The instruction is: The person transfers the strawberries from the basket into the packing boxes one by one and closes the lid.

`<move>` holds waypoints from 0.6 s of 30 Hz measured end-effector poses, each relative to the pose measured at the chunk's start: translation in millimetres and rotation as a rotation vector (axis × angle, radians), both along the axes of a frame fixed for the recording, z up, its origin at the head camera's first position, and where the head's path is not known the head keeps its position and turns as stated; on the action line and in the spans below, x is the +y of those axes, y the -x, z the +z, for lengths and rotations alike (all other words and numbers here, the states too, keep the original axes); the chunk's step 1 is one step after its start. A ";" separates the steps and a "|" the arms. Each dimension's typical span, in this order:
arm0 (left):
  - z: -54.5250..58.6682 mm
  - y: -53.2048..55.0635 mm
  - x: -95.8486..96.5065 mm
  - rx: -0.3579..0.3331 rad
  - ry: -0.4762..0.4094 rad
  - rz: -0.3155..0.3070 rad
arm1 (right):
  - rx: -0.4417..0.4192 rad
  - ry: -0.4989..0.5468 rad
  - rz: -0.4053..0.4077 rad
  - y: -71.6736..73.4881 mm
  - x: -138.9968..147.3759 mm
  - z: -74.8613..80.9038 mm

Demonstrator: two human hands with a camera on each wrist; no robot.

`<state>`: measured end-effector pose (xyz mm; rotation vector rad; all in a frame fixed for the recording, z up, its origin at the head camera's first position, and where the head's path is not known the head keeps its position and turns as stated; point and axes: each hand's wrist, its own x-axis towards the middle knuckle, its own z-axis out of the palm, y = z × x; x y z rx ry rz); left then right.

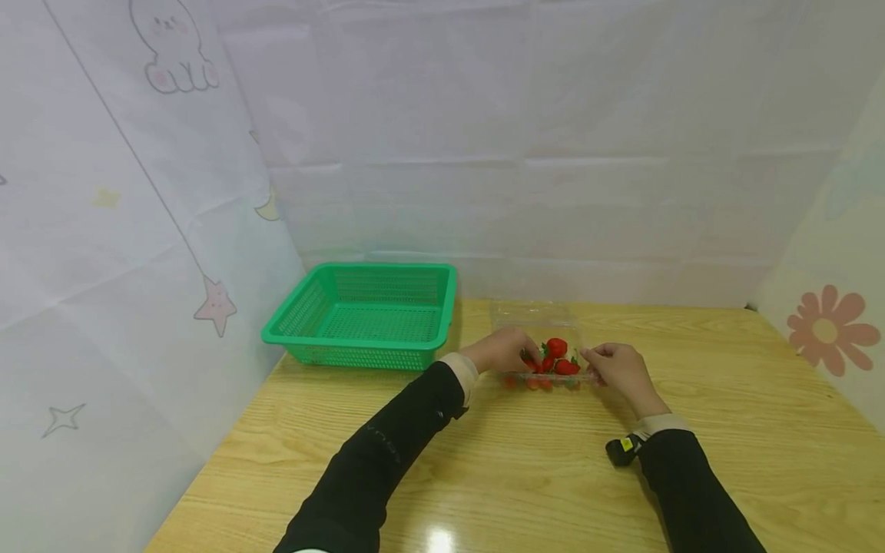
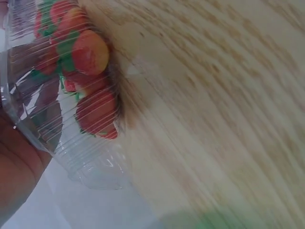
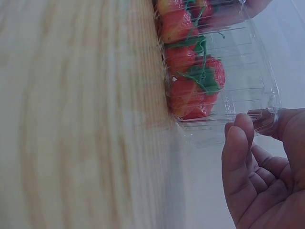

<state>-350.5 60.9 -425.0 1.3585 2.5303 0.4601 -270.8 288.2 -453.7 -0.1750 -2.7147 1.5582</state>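
A clear plastic box (image 1: 532,315) with its lid raised at the back holds several red strawberries (image 1: 556,348) with green leaves. My left hand (image 1: 505,349) reaches over the box's left side, fingers down among the strawberries. Through the ribbed plastic in the left wrist view, the fingers are partly hidden, so a grip on a strawberry cannot be made out. At the box's right end, my right hand (image 1: 618,372) pinches the rim between thumb and fingers; the right wrist view shows this hand (image 3: 267,167) at the box's corner, beside the strawberries (image 3: 190,95).
A green perforated basket (image 1: 442,338) stands on the wooden table (image 1: 512,468), left of the box. Behind the table hangs a pale cloth (image 1: 484,215), with printed side cloths at left and right. A black wrist device (image 1: 622,450) sits by the right cuff.
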 end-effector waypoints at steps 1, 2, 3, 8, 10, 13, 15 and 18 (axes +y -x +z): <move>-0.9 0.5 0.2 -0.001 0.001 -0.001 | 0.001 -0.003 0.002 0.0 0.2 -0.2; -1.6 0.9 0.4 -0.005 0.001 0.001 | 0.001 -0.005 0.003 0.0 0.3 -0.3; -2.1 1.3 0.7 -0.009 0.004 0.002 | 0.001 -0.009 0.005 0.0 0.5 -0.5; -1.9 2.5 2.7 0.026 0.041 -0.020 | 0.003 -0.016 0.008 0.4 1.1 -0.6; -1.8 2.9 4.1 0.056 0.063 -0.040 | 0.003 -0.014 0.009 0.6 1.1 -0.4; -1.5 3.2 6.8 0.084 0.098 -0.056 | 0.002 -0.012 0.008 0.5 1.0 0.0; -1.6 3.6 8.4 0.089 0.118 -0.055 | 0.002 -0.012 0.010 0.3 1.0 0.3; -1.2 3.9 9.6 0.092 0.140 -0.050 | -0.001 -0.008 0.010 0.3 0.9 0.7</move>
